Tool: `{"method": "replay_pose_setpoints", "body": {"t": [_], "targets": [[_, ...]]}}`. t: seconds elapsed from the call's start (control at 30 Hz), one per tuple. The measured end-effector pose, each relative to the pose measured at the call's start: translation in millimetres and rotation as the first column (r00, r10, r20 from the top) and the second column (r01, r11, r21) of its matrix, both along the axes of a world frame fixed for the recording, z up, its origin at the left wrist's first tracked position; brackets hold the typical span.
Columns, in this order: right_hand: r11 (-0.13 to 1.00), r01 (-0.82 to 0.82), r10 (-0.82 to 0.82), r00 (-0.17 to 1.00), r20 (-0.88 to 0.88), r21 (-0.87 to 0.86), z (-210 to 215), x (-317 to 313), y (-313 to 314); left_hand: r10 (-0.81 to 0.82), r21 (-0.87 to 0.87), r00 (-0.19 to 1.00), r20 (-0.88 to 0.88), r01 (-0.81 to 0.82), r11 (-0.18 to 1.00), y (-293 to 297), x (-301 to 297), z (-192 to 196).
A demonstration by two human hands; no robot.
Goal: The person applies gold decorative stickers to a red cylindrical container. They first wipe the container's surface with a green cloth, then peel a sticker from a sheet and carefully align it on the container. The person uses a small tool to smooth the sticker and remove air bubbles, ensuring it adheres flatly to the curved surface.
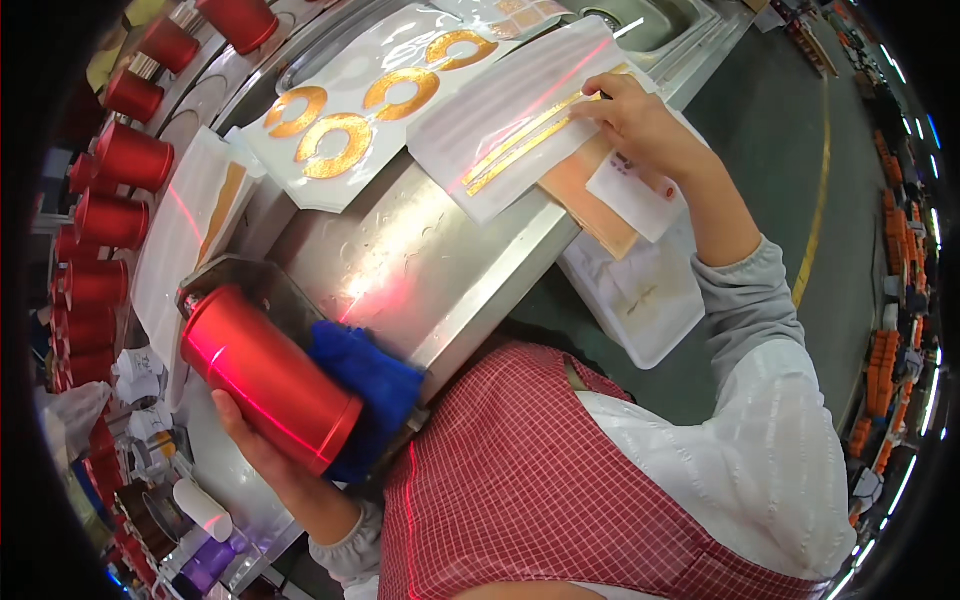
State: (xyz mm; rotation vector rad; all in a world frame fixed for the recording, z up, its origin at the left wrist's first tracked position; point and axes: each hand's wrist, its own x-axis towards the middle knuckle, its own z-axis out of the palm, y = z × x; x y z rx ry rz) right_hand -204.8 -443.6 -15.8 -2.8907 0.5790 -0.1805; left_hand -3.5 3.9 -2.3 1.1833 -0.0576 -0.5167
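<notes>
My left hand (262,455) is wrapped round the lower side of a shiny red cylinder (268,375), which lies tilted at the lower left. A blue cloth (368,380) is beside the cylinder. At the upper right, my right hand (640,118) is over a white sheet (520,75) bearing narrow gold strips (520,145). Its fingers are bent together at the strips' far end; what is between them, if anything, is hidden. Several gold ring-shaped pieces, open on one side, lie on another white sheet (345,205), and one gold ring piece (338,145) is nearest me.
A metal worktop (400,235) runs beneath the sheets, with a sink (640,25) at the far end. Tan sheets (590,200) and a white tray (660,310) are below my right hand. Red cylinders (135,155) line the left side. A purple object (210,565) is at lower left.
</notes>
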Motion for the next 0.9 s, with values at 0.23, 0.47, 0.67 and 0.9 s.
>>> {"method": "replay_pose_setpoints", "body": {"t": [0.23, 0.47, 0.67, 0.9], "targets": [[1.000, -0.006, 0.008, 0.995, 0.097, -0.025, -6.6, 0.4, 4.9, -0.026, -0.003, 1.000, 0.009, 0.026, 1.000, 0.3, -2.6, 2.5], [0.997, -0.078, 0.080, 0.986, 0.146, -0.020, -1.1, 16.9, 10.3, 0.038, 0.046, 0.999, 0.022, -0.039, 0.998, 0.4, -0.4, -5.1], [0.983, -0.169, 0.173, 0.983, 0.057, -0.064, -5.2, 34.6, 12.6, 0.083, 0.042, 0.996, -0.013, -0.083, 0.996, -2.6, -4.6, -0.2], [0.960, -0.271, 0.281, 0.928, 0.245, -0.077, 5.8, 65.3, 9.1, 0.067, 0.026, 0.998, -0.005, -0.067, 0.997, -4.4, -6.2, 2.9]]}}
